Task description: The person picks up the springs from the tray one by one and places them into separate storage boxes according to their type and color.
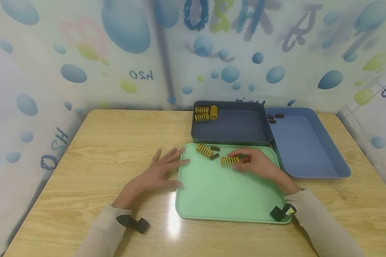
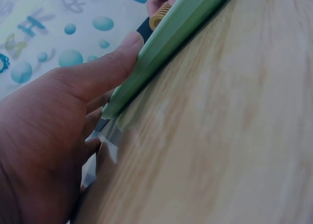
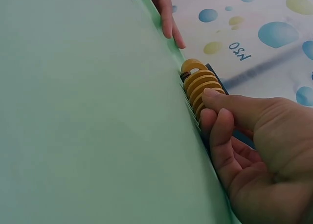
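My right hand [image 1: 255,163] pinches a yellow coil spring [image 1: 229,161] between thumb and fingers, over the far part of the green tray [image 1: 218,200]. The same yellow spring [image 3: 201,87] fills the grip in the right wrist view. To its left in the tray lies another yellow spring [image 1: 204,150], with two small dark springs [image 1: 214,156] close by. My left hand [image 1: 159,171] is spread at the tray's left edge, fingers straight, holding nothing. In the left wrist view its thumb [image 2: 115,67] touches the tray's rim.
Behind the green tray stands a dark grey tray [image 1: 241,125] with three yellow springs [image 1: 202,117] in its left corner. A blue tray [image 1: 308,150] at the right holds three small dark springs [image 1: 279,116]. A patterned curtain [image 1: 180,57] rises behind the wooden table [image 1: 122,139].
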A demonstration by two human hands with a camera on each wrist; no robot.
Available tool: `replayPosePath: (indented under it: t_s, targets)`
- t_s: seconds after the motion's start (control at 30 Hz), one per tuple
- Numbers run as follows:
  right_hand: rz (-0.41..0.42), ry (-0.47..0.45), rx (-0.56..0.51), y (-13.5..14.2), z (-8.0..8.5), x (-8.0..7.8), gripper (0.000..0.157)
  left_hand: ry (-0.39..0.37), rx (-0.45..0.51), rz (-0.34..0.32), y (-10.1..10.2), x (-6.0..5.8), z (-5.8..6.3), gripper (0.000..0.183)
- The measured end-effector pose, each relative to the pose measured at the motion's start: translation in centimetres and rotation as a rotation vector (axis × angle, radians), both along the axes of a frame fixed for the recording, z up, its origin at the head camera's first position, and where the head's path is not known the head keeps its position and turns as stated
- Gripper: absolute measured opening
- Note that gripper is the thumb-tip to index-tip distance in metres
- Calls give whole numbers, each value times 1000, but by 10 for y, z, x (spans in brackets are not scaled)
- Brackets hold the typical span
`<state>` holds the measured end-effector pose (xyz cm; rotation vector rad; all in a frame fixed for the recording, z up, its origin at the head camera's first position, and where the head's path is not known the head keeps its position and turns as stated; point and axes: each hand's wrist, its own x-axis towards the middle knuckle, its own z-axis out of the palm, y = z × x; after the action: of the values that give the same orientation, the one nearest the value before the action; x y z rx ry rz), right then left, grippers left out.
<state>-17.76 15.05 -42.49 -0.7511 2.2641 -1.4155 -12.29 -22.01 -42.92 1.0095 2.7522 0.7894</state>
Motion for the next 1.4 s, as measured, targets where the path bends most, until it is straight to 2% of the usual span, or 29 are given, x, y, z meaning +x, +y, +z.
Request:
replayPosePath:
  t_s: [0.43,0.9,1.03,1.17,1.4]
  targets:
    - [-46,33,44,-2,4,3,42,10,-4,-4,-1,0,-1,73]
    - [-50,40,38,1,10,2,42,20,18,-13,-2,-2,-3,72]
    - [-60,40,34,4,18,-1,40,19,17,-13,-2,-2,-4,72]
    - [-68,77,52,5,34,-5,41,11,8,-10,-1,-2,-3,72]
    - [-86,146,81,4,54,-22,39,2,5,-1,-2,0,-2,73]
